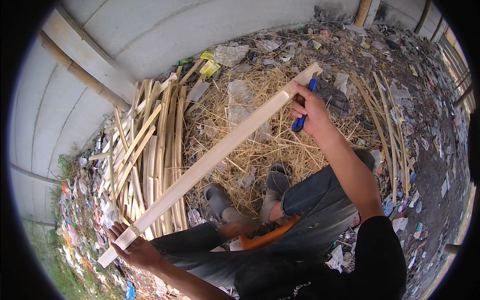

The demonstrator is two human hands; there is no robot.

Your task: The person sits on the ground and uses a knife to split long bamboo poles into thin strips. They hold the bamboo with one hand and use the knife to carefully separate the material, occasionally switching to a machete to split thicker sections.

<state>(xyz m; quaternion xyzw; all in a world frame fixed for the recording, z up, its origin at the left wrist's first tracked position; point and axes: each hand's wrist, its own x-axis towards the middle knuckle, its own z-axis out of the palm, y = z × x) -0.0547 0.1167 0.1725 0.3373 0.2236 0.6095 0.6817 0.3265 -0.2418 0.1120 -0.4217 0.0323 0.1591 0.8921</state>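
A long, pale split bamboo strip (212,161) slants across my lap, its far end up to the right and its near end down to the left. My left hand (139,251) grips it close to the near end, by a node, fingers curled around its edge. Near the far end, my right hand (314,111) is closed around a blue-handled cutter knife (298,123), with the thumb and fingers against the strip. Where the knife's blade lies cannot be made out.
Many split bamboo pieces (165,150) are heaped at left beside a pale wall (165,30). Shavings (210,130) cover the ground ahead of my shoes (217,200). More thin strips (392,135) lie at right amid scattered litter. An orange seat (267,235) shows beneath me.
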